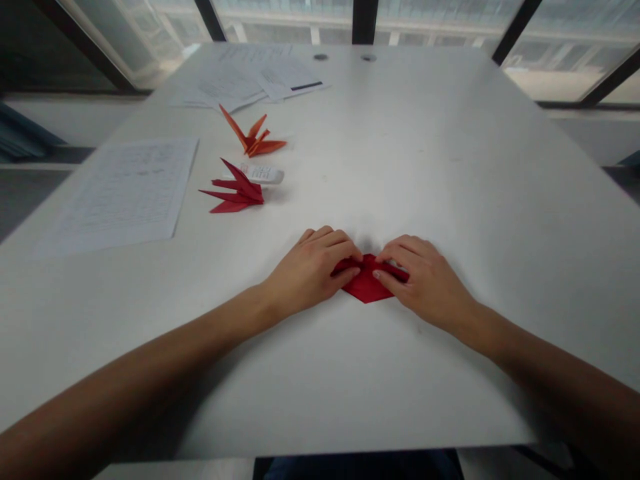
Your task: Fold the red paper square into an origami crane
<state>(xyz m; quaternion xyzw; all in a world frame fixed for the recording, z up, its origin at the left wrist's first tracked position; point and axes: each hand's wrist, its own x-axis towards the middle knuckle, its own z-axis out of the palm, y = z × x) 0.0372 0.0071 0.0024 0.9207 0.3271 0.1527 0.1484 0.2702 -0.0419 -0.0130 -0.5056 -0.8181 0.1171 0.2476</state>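
Observation:
A piece of red folded origami paper (367,287) lies on the white table near its front, its lower edge coming to a blunt point. My left hand (323,263) pinches its left side between thumb and fingers. On the opposite side, my right hand (420,273) grips the paper in the same way, with the thumb on top. Both hands rest low on the tabletop, and their fingers hide the paper's outer ends. Between the two thumbs the middle of the paper shows.
Left of the hands lies a dark red folded origami piece (240,193) with several pointed strips. Behind it are a white eraser-like block (263,173) and an orange origami crane (255,141). Printed sheets (125,193) cover the table's left side, and more papers (225,77) lie near the windows.

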